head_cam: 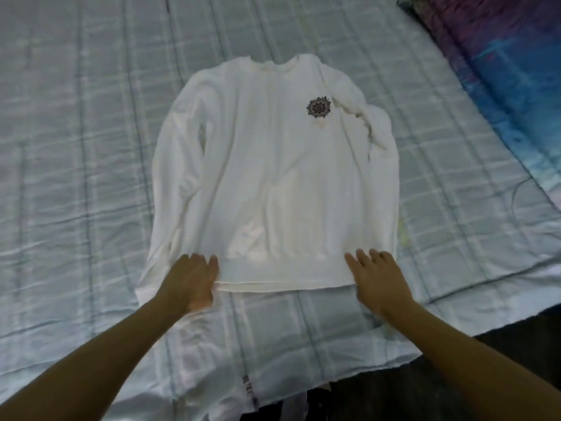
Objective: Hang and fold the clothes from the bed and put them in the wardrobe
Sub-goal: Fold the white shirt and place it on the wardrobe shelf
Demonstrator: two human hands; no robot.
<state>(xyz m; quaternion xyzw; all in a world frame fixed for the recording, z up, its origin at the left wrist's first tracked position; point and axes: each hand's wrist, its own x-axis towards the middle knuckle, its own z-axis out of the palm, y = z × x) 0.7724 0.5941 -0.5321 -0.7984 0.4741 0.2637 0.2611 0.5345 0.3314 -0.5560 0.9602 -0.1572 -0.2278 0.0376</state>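
A white long-sleeved sweatshirt [273,177] lies flat and face up on the bed, neck away from me, with a small dark flower print [317,107] on its chest. Both sleeves lie down along its sides. My left hand [191,281] rests on the hem's left corner, thumb at the fabric's edge; whether it pinches the cloth I cannot tell. My right hand [376,281] lies flat, fingers spread, on the hem's right corner.
The bed is covered by a pale blue-grey quilted spread [76,147]. A purple and blue patterned blanket [501,71] lies along the far right. The bed's near edge and dark floor [455,375] are at the bottom right.
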